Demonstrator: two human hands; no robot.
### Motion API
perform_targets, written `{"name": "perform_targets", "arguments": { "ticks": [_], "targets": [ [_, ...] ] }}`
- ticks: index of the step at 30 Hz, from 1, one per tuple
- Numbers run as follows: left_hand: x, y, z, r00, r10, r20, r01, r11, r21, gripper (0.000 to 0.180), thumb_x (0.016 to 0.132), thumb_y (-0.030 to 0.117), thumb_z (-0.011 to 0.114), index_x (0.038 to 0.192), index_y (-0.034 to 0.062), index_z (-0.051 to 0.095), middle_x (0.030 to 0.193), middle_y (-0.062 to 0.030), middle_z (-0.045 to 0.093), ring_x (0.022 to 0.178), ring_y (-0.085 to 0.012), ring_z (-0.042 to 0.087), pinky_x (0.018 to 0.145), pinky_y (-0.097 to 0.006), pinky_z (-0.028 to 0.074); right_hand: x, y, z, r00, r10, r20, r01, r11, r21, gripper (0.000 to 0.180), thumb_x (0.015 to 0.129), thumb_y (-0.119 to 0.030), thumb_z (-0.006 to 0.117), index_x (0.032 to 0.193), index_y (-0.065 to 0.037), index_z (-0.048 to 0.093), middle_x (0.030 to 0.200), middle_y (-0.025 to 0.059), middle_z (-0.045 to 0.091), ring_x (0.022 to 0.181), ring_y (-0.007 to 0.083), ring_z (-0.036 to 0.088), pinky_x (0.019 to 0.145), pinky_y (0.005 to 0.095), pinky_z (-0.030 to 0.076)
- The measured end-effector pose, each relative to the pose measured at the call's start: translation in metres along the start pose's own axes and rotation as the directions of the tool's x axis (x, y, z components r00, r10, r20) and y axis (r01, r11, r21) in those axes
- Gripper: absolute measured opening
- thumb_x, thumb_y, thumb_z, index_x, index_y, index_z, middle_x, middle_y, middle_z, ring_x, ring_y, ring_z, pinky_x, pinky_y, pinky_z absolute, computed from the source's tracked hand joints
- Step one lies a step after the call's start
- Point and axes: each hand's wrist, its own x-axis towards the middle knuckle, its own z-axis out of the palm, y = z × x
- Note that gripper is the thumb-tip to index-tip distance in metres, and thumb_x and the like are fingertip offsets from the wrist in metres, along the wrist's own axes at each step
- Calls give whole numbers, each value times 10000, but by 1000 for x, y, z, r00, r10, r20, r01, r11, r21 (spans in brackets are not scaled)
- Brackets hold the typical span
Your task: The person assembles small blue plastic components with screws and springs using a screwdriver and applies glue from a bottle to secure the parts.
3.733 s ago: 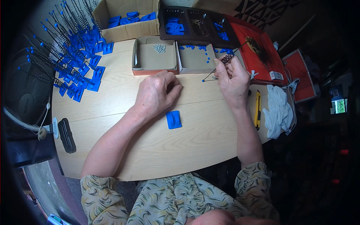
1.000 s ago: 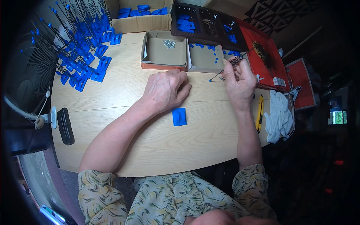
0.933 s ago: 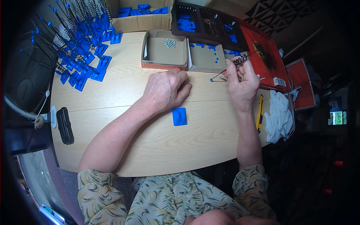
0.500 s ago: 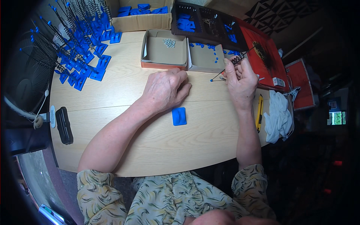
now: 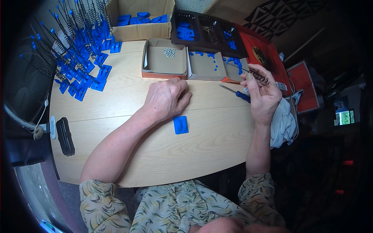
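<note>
Our right hand [image 5: 264, 98] has just swung outward, pinching the black spring [image 5: 259, 77] between thumb and fingers, and out pops a screwdriver [image 5: 241, 95] on the desk [image 5: 213, 145]! Our left hand [image 5: 166, 99] stays curled there; we can't tell whether it holds anything. Just below it lies the blue base [image 5: 180, 125], still well apart from the spring.

The bead box [image 5: 155, 64] sits on the tabletop [image 5: 210, 155]. On its near side, the left hand [image 5: 165, 99] rests curled; closer to the person than the box lies a blue square piece [image 5: 180, 125]. Right of the box, the right hand [image 5: 265, 95] holds a black coil spring [image 5: 259, 77] beside a screwdriver [image 5: 235, 93]. Left of the box stand blue clips [image 5: 83, 64]; behind it, a carton [image 5: 143, 32] and dark tray [image 5: 208, 43].
</note>
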Motion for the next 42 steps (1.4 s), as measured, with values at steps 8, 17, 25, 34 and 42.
{"name": "perform_targets", "arguments": {
  "ticks": [8,17,25,34,42],
  "targets": [
    [0,-1,0,1000,-1,-3,1,1000,3,256,911,270,687,845,26,653,794,-146,650,720,-342,667,653,-451,534,-18,36,-6,924,-206,321,326,864,-383,306,867,123,631,1146,11,686,1120,177,675,1000,292,697,826,365,577],
    [-1,-1,0,1000,7,-10,-7,1000,6,265,917,281,682,845,27,651,796,-144,646,717,-343,663,656,-453,533,-37,68,-7,854,-251,455,493,671,-554,443,809,115,615,1227,-19,679,1199,204,646,1085,339,639,926,448,503],
    [0,-1,1,1000,-15,9,15,1000,-1,267,917,280,683,833,29,648,792,-142,646,715,-336,666,653,-456,532,-38,70,-9,800,-232,553,562,614,-555,445,864,84,574,1285,-31,663,1286,182,637,1163,318,625,1010,443,473],
    [-1,-1,0,1000,-9,6,9,1000,8,263,914,278,683,845,27,647,805,-150,648,715,-348,663,656,-462,532,-46,50,1,974,28,225,73,900,-430,268,921,19,608,1182,25,671,1097,182,692,930,299,697,818,409,560],
    [-1,-1,0,1000,-2,-3,2,1000,-2,271,915,282,680,843,23,646,809,-154,649,719,-353,664,656,-464,530,-48,43,11,973,123,194,15,809,-587,173,877,-117,766,912,26,674,743,98,654,636,175,648,571,329,511]
  ]
}}
